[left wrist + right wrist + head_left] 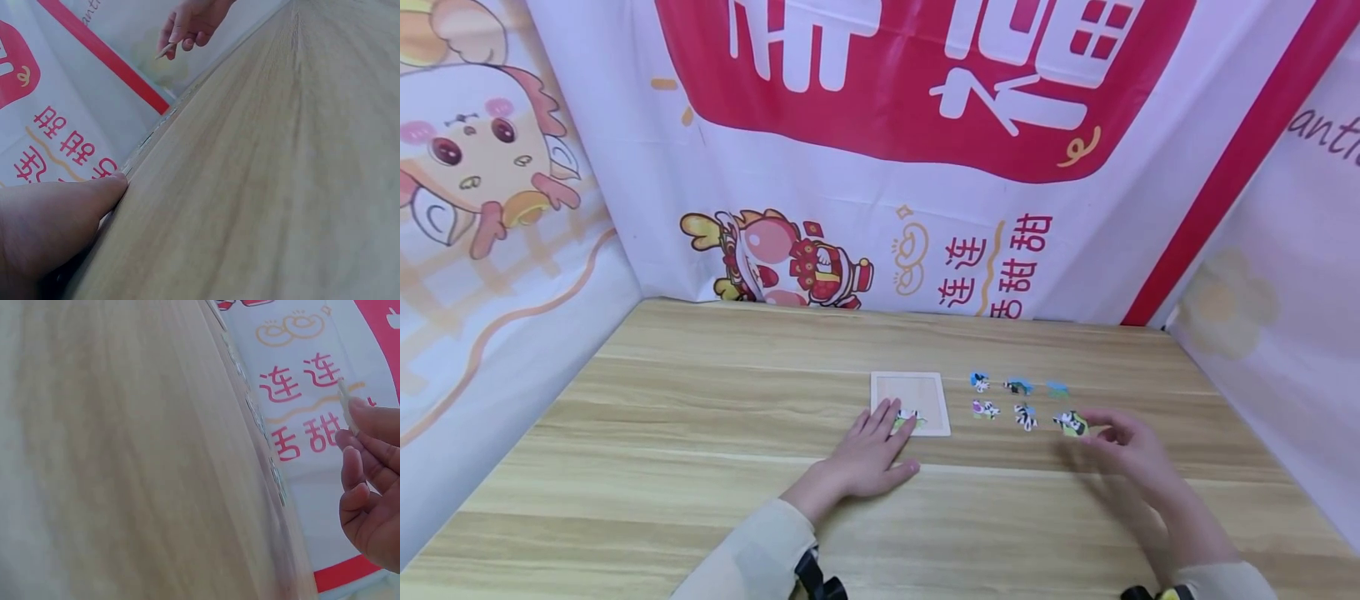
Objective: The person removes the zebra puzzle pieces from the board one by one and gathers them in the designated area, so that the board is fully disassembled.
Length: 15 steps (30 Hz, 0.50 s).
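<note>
My right hand [1131,450] pinches a jigsaw puzzle piece [1072,423] with a green, black and white print, between thumb and fingers. In the right wrist view this piece [345,406] is seen edge-on, lifted above the table. My left hand [865,458] rests with straight fingers on the lower left of a pale square puzzle board [946,408]. Within the board's frame lies a black, white and green piece [913,417], partly hidden by those fingers. Between the board and my right hand lie several loose pieces, among them a purple-and-white one [986,408] and a striped one [1026,417].
A blue-and-white piece [980,382], a dark-and-blue piece [1018,387] and a blue-green piece [1057,388] form the row farther back. Under everything is a wood-grain table [700,400]. Printed cloth [880,192] hangs behind the table and along both sides.
</note>
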{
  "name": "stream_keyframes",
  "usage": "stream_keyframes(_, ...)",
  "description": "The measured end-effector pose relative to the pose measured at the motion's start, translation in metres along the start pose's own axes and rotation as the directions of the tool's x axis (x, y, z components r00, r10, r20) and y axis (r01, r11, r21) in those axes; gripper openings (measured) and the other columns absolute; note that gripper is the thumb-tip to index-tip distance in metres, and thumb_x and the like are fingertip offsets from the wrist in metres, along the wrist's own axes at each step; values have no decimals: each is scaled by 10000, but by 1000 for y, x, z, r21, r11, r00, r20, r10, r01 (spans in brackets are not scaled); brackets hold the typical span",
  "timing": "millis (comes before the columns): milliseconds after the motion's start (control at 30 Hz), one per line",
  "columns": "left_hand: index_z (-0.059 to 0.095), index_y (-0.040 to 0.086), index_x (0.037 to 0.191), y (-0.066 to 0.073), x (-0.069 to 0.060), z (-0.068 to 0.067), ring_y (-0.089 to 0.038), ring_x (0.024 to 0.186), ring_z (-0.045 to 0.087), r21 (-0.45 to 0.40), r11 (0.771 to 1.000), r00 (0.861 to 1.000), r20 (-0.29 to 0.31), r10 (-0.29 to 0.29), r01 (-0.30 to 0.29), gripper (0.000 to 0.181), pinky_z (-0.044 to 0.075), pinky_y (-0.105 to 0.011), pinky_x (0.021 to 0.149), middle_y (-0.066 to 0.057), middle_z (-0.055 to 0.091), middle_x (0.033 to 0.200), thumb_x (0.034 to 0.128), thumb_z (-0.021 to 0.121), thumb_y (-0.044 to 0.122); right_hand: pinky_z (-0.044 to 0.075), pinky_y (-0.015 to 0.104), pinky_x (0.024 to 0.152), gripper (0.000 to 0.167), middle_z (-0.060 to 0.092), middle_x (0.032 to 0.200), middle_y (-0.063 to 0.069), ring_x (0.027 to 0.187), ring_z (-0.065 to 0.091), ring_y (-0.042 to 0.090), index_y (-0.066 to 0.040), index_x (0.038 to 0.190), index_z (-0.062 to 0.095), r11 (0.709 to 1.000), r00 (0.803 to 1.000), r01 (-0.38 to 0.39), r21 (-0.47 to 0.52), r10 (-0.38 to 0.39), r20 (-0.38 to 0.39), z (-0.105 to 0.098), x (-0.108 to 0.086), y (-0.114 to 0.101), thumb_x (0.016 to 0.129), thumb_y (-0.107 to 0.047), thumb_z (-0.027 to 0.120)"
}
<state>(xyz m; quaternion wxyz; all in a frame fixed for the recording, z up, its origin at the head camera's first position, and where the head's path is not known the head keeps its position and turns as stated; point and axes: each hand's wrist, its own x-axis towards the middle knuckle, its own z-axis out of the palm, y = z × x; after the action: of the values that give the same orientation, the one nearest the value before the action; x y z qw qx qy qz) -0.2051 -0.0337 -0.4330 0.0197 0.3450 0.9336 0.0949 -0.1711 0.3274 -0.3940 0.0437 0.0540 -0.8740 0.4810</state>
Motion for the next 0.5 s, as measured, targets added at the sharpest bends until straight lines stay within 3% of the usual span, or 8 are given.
stream_keyframes(167,186,120,1385,-1,0,1,-291,1278,2,3,1000,1000,-6,0,0,651,51,-460,997,-182,54,1414,881,262,526,456,296,530,392,550,822,196,664,528,209,66,1115,495,1000,999,-24,15,24,23,-5,-6,10,796,-126,617)
stream_keyframes(500,189,121,1384,0,0,-1,-290,1278,-2,2,1000,1000,3,-2,2,644,47,-461,997,-179,51,1414,883,269,518,430,287,574,454,569,898,149,711,524,171,42,1122,503,993,993,-119,-26,120,22,-8,-8,28,756,-179,654)
